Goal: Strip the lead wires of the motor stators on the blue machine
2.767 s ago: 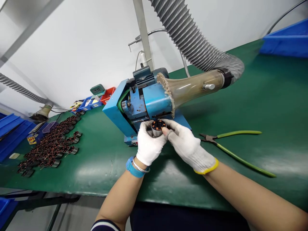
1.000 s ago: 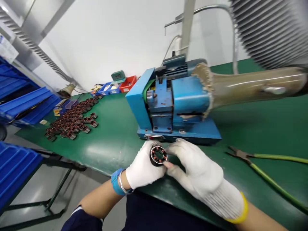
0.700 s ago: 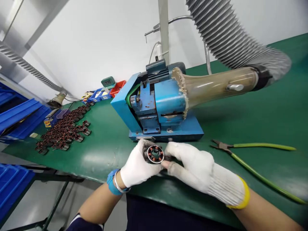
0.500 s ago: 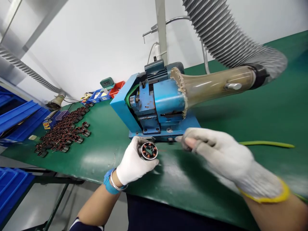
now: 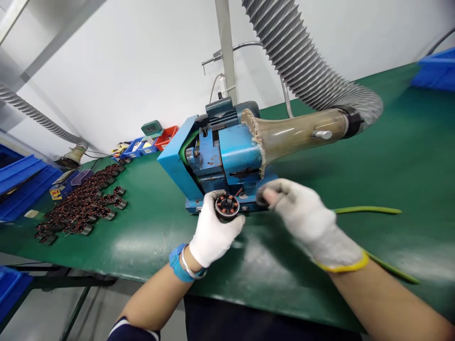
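White-gloved left hand (image 5: 215,239), grip curled round a black, copper-wound metal ring (image 5: 227,216), hollow tilted up. White-gloved right hand (image 5: 304,218), right of that grip, apart from the ring: fingers curled but blurred, can't tell if they hold anything. To handle it well, the left grip should probably bear on the outer wall, off the copper windings, ring kept steady. Farther right, partly hidden: long green tool handles (image 5: 369,209). Just beyond the grip: blue metal machine (image 5: 240,147). Well left, on the green bench (image 5: 142,246): heap of similar copper-wound parts (image 5: 85,199).
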A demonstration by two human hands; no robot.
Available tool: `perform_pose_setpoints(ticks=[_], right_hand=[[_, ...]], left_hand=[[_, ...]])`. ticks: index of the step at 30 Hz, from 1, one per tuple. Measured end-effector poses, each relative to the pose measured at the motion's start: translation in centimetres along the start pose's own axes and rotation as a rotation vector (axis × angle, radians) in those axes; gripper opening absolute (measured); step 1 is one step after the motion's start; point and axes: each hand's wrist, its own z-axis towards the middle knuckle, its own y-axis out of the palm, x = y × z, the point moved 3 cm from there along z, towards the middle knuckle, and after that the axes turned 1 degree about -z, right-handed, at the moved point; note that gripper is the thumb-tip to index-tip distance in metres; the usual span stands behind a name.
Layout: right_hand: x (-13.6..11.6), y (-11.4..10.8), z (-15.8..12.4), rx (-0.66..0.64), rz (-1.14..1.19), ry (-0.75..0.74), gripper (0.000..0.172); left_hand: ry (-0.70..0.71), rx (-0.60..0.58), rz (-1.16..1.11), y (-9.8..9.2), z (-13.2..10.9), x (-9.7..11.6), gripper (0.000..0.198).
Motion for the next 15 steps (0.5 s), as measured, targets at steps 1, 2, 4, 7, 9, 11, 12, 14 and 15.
perform_pose_setpoints(ticks=[1,2,4,7,9,11,12,14,15], right_hand=[[0.3,0.6,-0.2,-0.041,-0.026,-0.021,0.040],[0.5,1.3,-0.5,-0.073,-0.033,-0.051,0.048],[1.0,2.6,-0.9,-0.101,-0.001,-0.099,0.058],[1.5,3.6,-0.6,-0.079,0.084,-0.060,0.055],[1.5,3.7,0.0,-0.062,0.126,-0.012,0.055],[1.2,3.6,0.6,-0.052,0.156,0.005,0.055],[1.1,3.5,0.9,-0.055,0.168,-0.003,0.054],[0.6,3.4,1.2,-0.076,0.189,-0.037,0.048],[0.4,3.4,1.3,-0.091,0.199,-0.050,0.045]], left_hand=[[0.004,-0.017,-0.093,0.5,0.3,-0.1,0.050],[0.008,-0.035,-0.183,1.1,0.5,-0.2,0.050],[0.002,-0.044,-0.304,2.0,1.0,-0.5,0.052],[-0.016,0.006,-0.317,2.7,1.8,-0.6,0.058],[-0.017,0.026,-0.275,2.8,2.4,-0.2,0.059],[-0.024,0.033,-0.232,2.8,2.9,0.3,0.058],[-0.034,0.036,-0.212,2.8,3.1,0.6,0.057],[-0.042,0.039,-0.171,2.7,3.3,1.1,0.053],[-0.035,0.042,-0.148,2.7,3.4,1.4,0.052]])
